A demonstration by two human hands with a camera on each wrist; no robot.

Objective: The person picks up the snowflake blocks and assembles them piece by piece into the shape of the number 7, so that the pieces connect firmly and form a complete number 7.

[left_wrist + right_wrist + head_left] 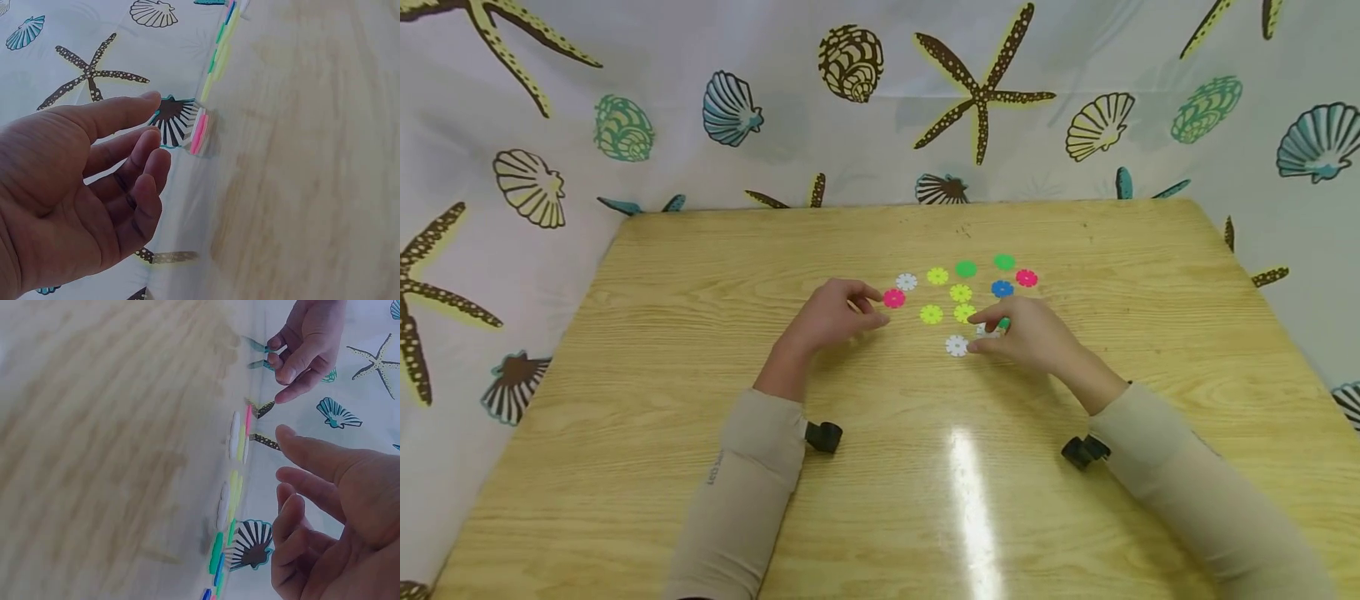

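Flat notched plastic discs lie spread on the wooden table. My left hand (838, 315) is beside a pink disc (893, 298), thumb and forefinger apart with nothing between them; a white disc (906, 282) lies just beyond. Loosely bent fingers with a bare palm show on this left hand (94, 169) in its wrist view. Near the front white disc (957, 346), my right hand (1033, 335) hovers with thumb and forefinger parted. It partly covers another white disc and a green disc (1004, 323). The right wrist view shows this right hand (337, 512) holding nothing.
Between and behind the hands lie several yellow discs (931, 314), green discs (966, 269), a blue disc (1002, 288) and a second pink disc (1027, 277). A shell-and-starfish cloth (895, 150) hangs around the table (700, 350). Each sleeve carries a small black mount (824, 437).
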